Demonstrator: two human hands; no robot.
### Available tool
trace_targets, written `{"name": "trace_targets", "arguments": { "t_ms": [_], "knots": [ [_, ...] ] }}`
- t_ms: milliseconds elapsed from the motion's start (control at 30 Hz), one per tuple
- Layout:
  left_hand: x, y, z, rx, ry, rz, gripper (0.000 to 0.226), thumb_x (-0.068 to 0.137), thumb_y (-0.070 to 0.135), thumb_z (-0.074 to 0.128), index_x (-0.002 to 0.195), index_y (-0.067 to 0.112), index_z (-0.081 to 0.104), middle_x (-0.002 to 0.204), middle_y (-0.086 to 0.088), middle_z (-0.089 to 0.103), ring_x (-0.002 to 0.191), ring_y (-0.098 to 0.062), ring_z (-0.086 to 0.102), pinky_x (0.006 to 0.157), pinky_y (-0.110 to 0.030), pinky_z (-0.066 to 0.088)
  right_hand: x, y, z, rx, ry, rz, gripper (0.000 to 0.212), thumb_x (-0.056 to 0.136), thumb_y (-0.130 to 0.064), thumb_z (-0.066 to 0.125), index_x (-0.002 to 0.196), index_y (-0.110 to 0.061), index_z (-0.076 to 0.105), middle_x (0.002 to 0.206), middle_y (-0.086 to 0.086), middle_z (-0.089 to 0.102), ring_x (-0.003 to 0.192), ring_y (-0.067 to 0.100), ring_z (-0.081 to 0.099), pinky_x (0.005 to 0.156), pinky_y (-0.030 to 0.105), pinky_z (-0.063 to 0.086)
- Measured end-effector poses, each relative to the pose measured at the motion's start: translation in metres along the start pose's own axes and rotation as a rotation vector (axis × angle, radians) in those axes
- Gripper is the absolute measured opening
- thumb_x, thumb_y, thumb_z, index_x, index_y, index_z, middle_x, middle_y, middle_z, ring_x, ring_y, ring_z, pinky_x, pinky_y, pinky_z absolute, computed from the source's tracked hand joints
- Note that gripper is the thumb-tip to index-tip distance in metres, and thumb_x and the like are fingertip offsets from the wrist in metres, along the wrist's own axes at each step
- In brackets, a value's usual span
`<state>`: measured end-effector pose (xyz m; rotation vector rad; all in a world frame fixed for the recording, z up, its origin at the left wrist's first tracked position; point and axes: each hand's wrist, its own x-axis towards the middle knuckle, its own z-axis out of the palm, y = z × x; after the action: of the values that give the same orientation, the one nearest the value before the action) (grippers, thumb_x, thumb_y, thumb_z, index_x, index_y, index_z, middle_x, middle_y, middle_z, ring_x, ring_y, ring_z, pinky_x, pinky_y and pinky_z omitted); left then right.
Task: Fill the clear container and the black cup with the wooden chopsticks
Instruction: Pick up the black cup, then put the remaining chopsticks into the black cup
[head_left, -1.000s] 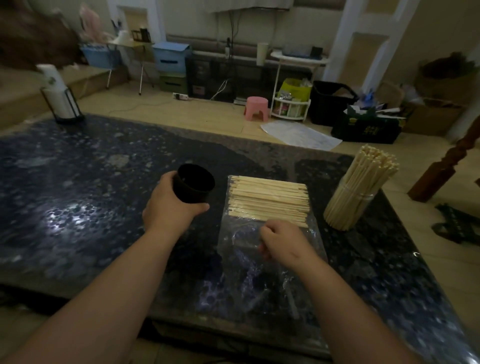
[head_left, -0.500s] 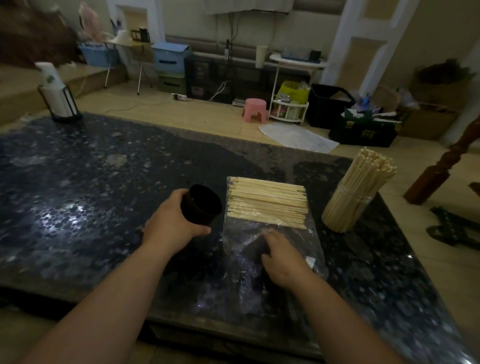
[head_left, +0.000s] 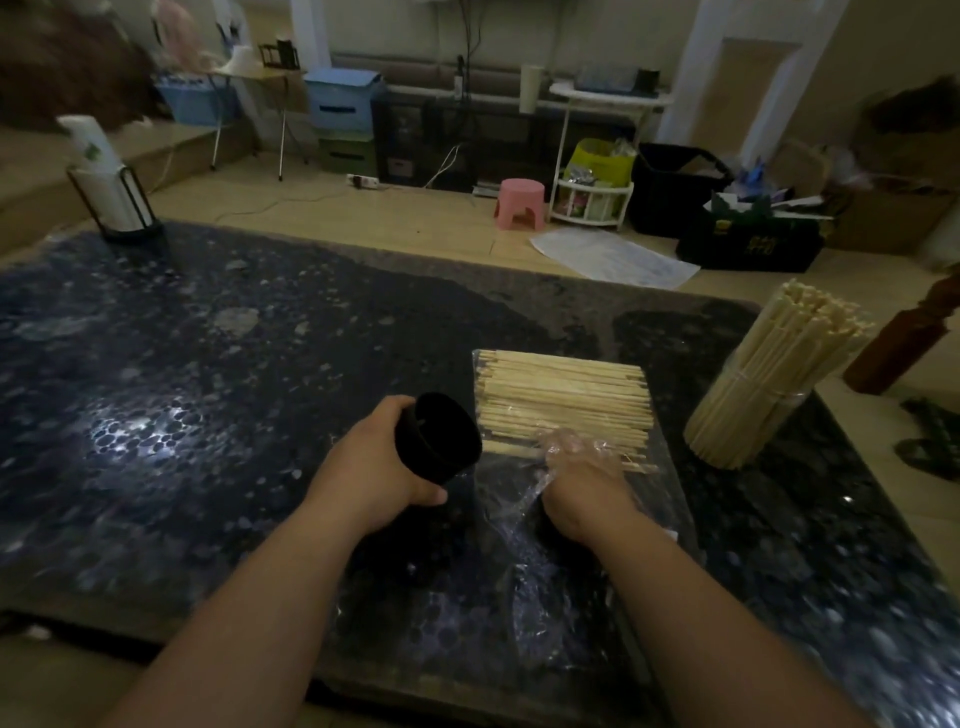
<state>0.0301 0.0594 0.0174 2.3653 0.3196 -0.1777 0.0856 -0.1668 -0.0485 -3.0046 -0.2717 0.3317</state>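
Note:
My left hand (head_left: 374, 467) grips the black cup (head_left: 436, 441), tilted with its empty mouth toward the far right, just above the dark table (head_left: 208, 364). A flat row of wooden chopsticks (head_left: 566, 395) lies in the far end of a clear plastic bag (head_left: 545, 561). My right hand (head_left: 582, 488) reaches into the bag's mouth. Its fingers are under the plastic at the nearest chopsticks, and their grip is blurred. At the right stands the clear container (head_left: 748, 431), packed with upright chopsticks (head_left: 789, 353) leaning right.
A white roll in a black wire holder (head_left: 111, 192) stands at the table's far left corner. The table's right edge runs close behind the clear container. Beyond the table are a pink stool (head_left: 519, 202), boxes and shelves on the floor.
My right hand moved forward from the flat bag into its mouth, up to the chopsticks. My left hand brought the black cup nearer the bag and tilted it more.

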Motion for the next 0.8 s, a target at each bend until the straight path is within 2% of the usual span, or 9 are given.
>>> {"name": "trace_targets", "arguments": {
  "t_ms": [100, 267, 533, 700, 800],
  "knots": [
    [0.0003, 0.0036, 0.0011, -0.025, 0.002, -0.005, 0.099, 0.059, 0.023, 0.096, 0.141, 0.036, 0.041, 0.133, 0.006, 0.059, 0.123, -0.021, 0.054, 0.097, -0.037, 0.045, 0.0011, -0.0022, -0.002, -0.022, -0.01, 0.02, 0.051, 0.102, -0.032, 0.037, 0.151, -0.029, 0.026, 0.157, 0.002, 0.025, 0.141, 0.03, 0.028, 0.116, 0.045, 0.019],
    [-0.0013, 0.0029, -0.0002, -0.036, 0.018, -0.007, 0.099, 0.06, 0.022, 0.096, 0.142, 0.034, 0.042, 0.134, 0.004, 0.06, 0.123, -0.022, 0.055, 0.097, -0.037, 0.045, 0.004, -0.0036, -0.0026, -0.035, 0.025, 0.058, 0.046, 0.101, -0.037, 0.037, 0.146, -0.031, 0.034, 0.152, 0.001, 0.032, 0.135, 0.029, 0.034, 0.112, 0.044, 0.025],
    [-0.0033, 0.0019, -0.0029, -0.055, 0.029, -0.002, 0.098, 0.06, 0.021, 0.096, 0.142, 0.033, 0.042, 0.133, 0.004, 0.06, 0.123, -0.022, 0.055, 0.097, -0.037, 0.046, -0.0007, -0.0033, -0.003, -0.002, 0.053, 0.07, 0.047, 0.103, -0.041, 0.035, 0.149, -0.032, 0.032, 0.158, -0.002, 0.027, 0.142, 0.029, 0.025, 0.117, 0.045, 0.017],
    [-0.0045, 0.0051, -0.0029, -0.049, 0.021, 0.003, 0.099, 0.061, 0.022, 0.095, 0.143, 0.034, 0.041, 0.134, 0.005, 0.059, 0.124, -0.021, 0.054, 0.097, -0.035, 0.044, -0.0025, -0.0031, -0.0008, 0.016, 0.074, 0.06, 0.044, 0.103, -0.041, 0.033, 0.147, -0.033, 0.033, 0.156, -0.004, 0.029, 0.141, 0.027, 0.026, 0.115, 0.045, 0.018],
    [-0.0053, 0.0063, -0.0032, -0.049, 0.021, 0.007, 0.099, 0.061, 0.022, 0.096, 0.143, 0.034, 0.041, 0.135, 0.004, 0.058, 0.124, -0.022, 0.053, 0.099, -0.036, 0.044, -0.0044, -0.0056, -0.0052, -0.022, 0.084, 0.06, 0.038, 0.101, -0.039, 0.038, 0.138, -0.034, 0.044, 0.146, -0.003, 0.04, 0.134, 0.028, 0.034, 0.109, 0.046, 0.024]
  ]
}}
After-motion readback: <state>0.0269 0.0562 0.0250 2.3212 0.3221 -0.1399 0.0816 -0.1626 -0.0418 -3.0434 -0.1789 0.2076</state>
